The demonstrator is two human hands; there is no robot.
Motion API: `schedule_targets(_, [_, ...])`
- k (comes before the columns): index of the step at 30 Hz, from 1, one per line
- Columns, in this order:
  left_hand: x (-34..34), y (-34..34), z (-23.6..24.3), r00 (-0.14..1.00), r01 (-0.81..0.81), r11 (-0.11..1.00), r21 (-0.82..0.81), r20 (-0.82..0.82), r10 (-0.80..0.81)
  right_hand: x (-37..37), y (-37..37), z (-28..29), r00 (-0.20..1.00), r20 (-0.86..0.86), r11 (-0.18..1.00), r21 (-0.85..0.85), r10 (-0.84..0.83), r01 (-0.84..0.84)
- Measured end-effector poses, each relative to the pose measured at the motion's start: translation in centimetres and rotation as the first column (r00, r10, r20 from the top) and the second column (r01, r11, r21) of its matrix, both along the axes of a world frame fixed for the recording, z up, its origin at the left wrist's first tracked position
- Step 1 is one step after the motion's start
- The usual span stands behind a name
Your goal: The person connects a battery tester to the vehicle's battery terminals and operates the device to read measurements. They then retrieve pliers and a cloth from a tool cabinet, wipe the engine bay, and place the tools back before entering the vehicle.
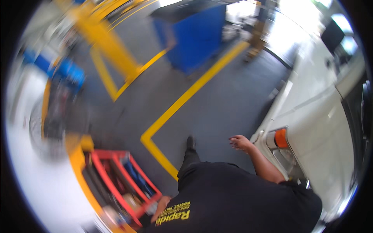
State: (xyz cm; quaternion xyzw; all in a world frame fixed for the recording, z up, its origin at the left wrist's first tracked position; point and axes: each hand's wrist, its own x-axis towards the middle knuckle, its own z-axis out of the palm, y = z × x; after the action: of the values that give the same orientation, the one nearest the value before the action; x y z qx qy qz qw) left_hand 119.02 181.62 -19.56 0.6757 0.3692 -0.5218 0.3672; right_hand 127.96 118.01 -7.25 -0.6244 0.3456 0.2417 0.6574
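My right hand (240,143) hangs in the air over the grey floor. Its fingers are loosely bent and a little apart, with nothing seen in them. Nearest to it is the front corner of a white vehicle (311,112), which carries an orange lamp (280,138). At the lower left, partly cut off by my dark shirt, my left hand (161,206) is low beside the corner of a red metal rack (136,159). Its fingers are too hidden and smeared to read, and I cannot tell whether it touches the rack. Dark and blue items lie between the rack's bars.
A blue cabinet (194,35) with a dark top stands ahead. Yellow lines (186,96) mark the grey floor. To the left are a yellow post (105,42), blurred blue equipment (70,73) and a round fan-like cage (42,128). My shoe (190,142) steps forward.
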Motion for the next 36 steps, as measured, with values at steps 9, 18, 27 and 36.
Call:
schedule_targets(9, [57.6, -31.4, 9.6, 0.782, 0.543, 0.839, -0.020, 0.375, -0.498, 10.9, -11.0, 1.7, 0.793, 0.043, 0.790, 0.141, -0.608, 0.597])
schedule_targets(18, [72.4, -79.1, 12.9, 0.598, 0.798, 0.474, -0.372, 0.581, -0.552, 19.1, -34.1, -1.2, 0.358, 0.081, 0.362, 0.051, -0.930, 0.931])
schedule_targets(27, [81.2, -109.5, 12.2, 0.534, 0.828, 0.285, -0.483, 0.524, -0.664, 25.9, -61.4, 10.6, 0.133, 0.387, 0.154, 0.024, -0.913, 0.988])
schedule_targets(36, [90.3, -146.7, 12.7, 0.292, 0.921, 0.017, -0.389, 0.661, -0.691, 29.8, -78.6, 8.7, -0.294, 0.305, -0.253, 0.167, -0.906, 0.953])
